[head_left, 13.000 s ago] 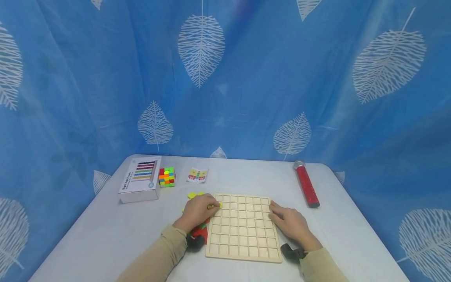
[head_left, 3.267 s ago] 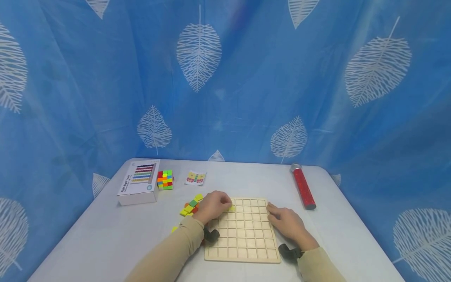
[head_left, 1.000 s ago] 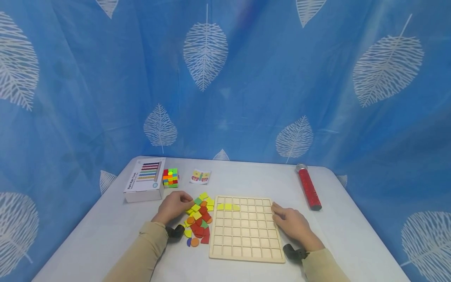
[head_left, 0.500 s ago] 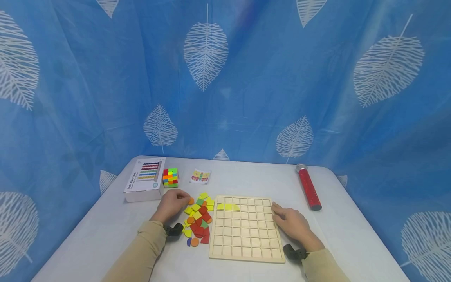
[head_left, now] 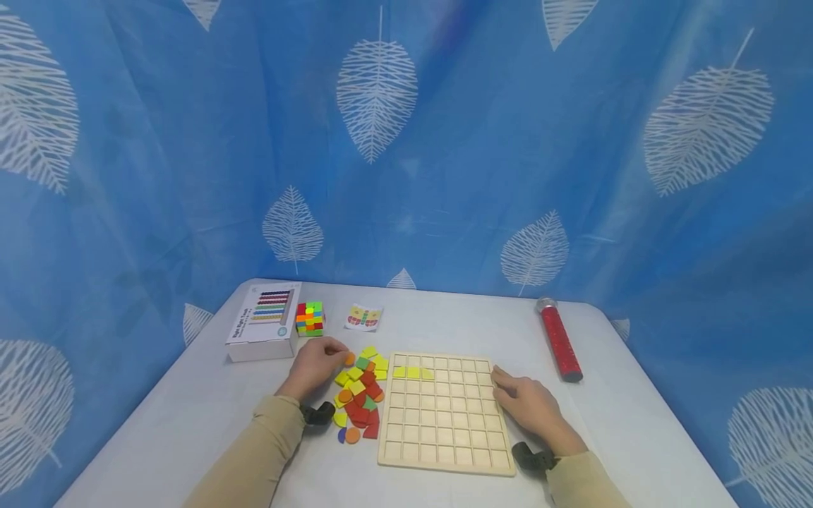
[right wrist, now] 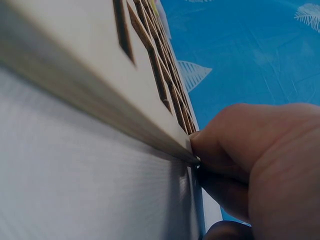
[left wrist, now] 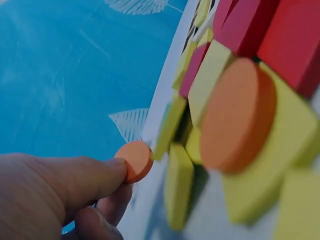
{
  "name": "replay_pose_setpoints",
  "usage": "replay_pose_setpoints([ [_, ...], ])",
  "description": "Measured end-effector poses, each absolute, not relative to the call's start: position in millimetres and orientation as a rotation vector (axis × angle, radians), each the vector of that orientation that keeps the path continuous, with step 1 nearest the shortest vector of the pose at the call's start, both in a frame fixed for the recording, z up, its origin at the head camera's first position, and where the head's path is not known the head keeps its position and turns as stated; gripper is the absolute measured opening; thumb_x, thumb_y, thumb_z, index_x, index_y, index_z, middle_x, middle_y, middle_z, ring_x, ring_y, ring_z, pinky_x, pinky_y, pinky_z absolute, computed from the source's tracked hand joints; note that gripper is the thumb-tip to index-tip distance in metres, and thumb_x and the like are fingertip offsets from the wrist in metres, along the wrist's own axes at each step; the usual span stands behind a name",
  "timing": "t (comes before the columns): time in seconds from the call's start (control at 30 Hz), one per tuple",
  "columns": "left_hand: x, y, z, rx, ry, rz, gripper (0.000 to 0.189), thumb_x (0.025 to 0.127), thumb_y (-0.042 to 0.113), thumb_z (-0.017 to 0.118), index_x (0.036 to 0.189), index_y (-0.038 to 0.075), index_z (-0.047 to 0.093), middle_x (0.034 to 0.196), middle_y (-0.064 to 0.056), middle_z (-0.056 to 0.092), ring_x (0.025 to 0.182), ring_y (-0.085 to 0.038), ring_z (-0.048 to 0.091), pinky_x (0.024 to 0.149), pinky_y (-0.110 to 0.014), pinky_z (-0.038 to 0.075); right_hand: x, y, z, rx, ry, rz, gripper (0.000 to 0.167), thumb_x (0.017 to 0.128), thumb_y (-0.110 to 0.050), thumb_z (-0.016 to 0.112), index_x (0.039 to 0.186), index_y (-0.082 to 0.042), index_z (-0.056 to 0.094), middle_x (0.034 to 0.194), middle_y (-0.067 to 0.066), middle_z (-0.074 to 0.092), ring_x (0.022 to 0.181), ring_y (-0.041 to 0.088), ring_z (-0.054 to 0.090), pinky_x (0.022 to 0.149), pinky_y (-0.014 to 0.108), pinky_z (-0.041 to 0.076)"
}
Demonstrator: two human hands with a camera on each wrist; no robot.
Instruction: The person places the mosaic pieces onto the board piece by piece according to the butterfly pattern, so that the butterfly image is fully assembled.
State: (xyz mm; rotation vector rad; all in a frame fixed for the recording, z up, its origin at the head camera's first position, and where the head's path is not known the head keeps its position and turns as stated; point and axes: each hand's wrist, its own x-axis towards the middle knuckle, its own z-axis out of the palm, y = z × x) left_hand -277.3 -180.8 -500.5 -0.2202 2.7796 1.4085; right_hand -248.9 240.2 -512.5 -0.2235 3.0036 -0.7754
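My left hand (head_left: 315, 363) pinches an orange disc (left wrist: 136, 161) between thumb and finger, at the far left side of a heap of flat pieces. That heap holds yellow squares (head_left: 357, 388), red pieces (head_left: 372, 423), more orange discs (head_left: 352, 435) and a green square (head_left: 363, 363). Beside it lies a wooden grid board (head_left: 438, 467); three yellow pieces (head_left: 413, 372) sit side by side in its second row from the far edge. My right hand (head_left: 527, 402) grips the board's right edge, thumb by the rim in the right wrist view.
Behind the heap lies a small card (head_left: 364, 317) with a coloured butterfly-like pattern. A puzzle cube (head_left: 310, 319) stands against a white box (head_left: 263, 321) at the back left. On the right is a red glittery microphone-shaped stick (head_left: 560, 342). A blue leaf-print curtain (head_left: 457, 141) hangs behind the table.
The row of yellow pieces on the board has grown to three. My left hand has gone from the board back to the heap and picked out an orange disc. My right hand stays at the board's edge.
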Motion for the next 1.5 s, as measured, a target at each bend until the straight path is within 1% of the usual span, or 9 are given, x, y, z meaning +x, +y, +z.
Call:
replay_pose_setpoints([
  [0.2,-279,-161,-491,-0.105,2.809,1.425,0.015,0.095,0.029,0.075,0.103,0.018,0.074,0.105,-0.002,0.068,0.096,-0.022,0.06,0.086,-0.037,0.055,-249,242,-512,-0.236,3.008,-0.771,0.049,0.099,-0.028,0.061,0.145,-0.012,0.059,0.154,0.005,0.052,0.142,0.039,0.048,0.112,0.06,0.039],
  [0.43,-280,-117,-478,0.106,2.812,1.376,0.009,0.093,0.031,0.077,0.096,0.022,0.075,0.101,0.002,0.069,0.085,-0.019,0.06,0.073,-0.032,0.053,-249,244,-513,-0.265,3.018,-0.777,0.048,0.099,-0.029,0.062,0.144,-0.012,0.06,0.153,0.005,0.053,0.14,0.04,0.05,0.111,0.06,0.04],
  [0.5,-280,-104,-476,0.186,2.828,1.35,0.008,0.093,0.03,0.077,0.094,0.022,0.076,0.098,0.003,0.07,0.083,-0.018,0.06,0.071,-0.032,0.053,-249,243,-513,-0.27,3.021,-0.778,0.048,0.099,-0.029,0.062,0.144,-0.012,0.06,0.152,0.005,0.054,0.14,0.04,0.05,0.111,0.06,0.041],
  [0.63,-280,-82,-472,0.318,2.841,1.29,0.005,0.094,0.027,0.076,0.091,0.023,0.076,0.093,0.006,0.07,0.085,-0.015,0.062,0.075,-0.036,0.053,-249,242,-514,-0.272,3.026,-0.781,0.047,0.099,-0.029,0.062,0.143,-0.012,0.061,0.152,0.004,0.054,0.139,0.039,0.051,0.111,0.059,0.041],
  [0.8,-282,-60,-474,0.35,2.827,1.217,0.007,0.094,0.025,0.073,0.088,0.024,0.075,0.091,0.009,0.068,0.087,-0.013,0.061,0.08,-0.038,0.052,-249,242,-515,-0.276,3.03,-0.777,0.047,0.099,-0.029,0.062,0.143,-0.012,0.061,0.152,0.003,0.054,0.139,0.038,0.051,0.11,0.059,0.041],
  [0.97,-285,-43,-481,0.358,2.833,1.178,0.006,0.094,0.025,0.074,0.088,0.024,0.075,0.089,0.009,0.068,0.083,-0.012,0.061,0.075,-0.036,0.052,-249,244,-515,-0.268,3.032,-0.779,0.047,0.099,-0.029,0.062,0.143,-0.013,0.061,0.152,0.002,0.054,0.14,0.038,0.051,0.111,0.059,0.041],
  [1.17,-290,-27,-487,0.345,2.854,1.113,0.006,0.091,0.026,0.076,0.085,0.025,0.074,0.085,0.012,0.067,0.078,-0.01,0.058,0.068,-0.033,0.048,-250,246,-514,-0.28,3.041,-0.781,0.047,0.099,-0.029,0.062,0.142,-0.012,0.062,0.152,0.002,0.055,0.139,0.039,0.051,0.11,0.059,0.042],
  [1.3,-291,-20,-492,0.351,2.866,1.087,0.007,0.091,0.026,0.074,0.084,0.026,0.073,0.083,0.014,0.067,0.076,-0.01,0.058,0.068,-0.032,0.048,-249,245,-514,-0.27,3.021,-0.804,0.047,0.099,-0.029,0.062,0.143,-0.012,0.061,0.152,0.003,0.054,0.14,0.038,0.05,0.111,0.059,0.04],
  [1.5,-291,-18,-496,0.356,2.888,1.045,0.006,0.091,0.027,0.073,0.085,0.025,0.073,0.084,0.013,0.067,0.077,-0.009,0.058,0.068,-0.032,0.048,-249,244,-515,-0.255,3.015,-0.808,0.047,0.099,-0.029,0.062,0.144,-0.012,0.06,0.153,0.003,0.053,0.141,0.038,0.049,0.112,0.06,0.039],
])
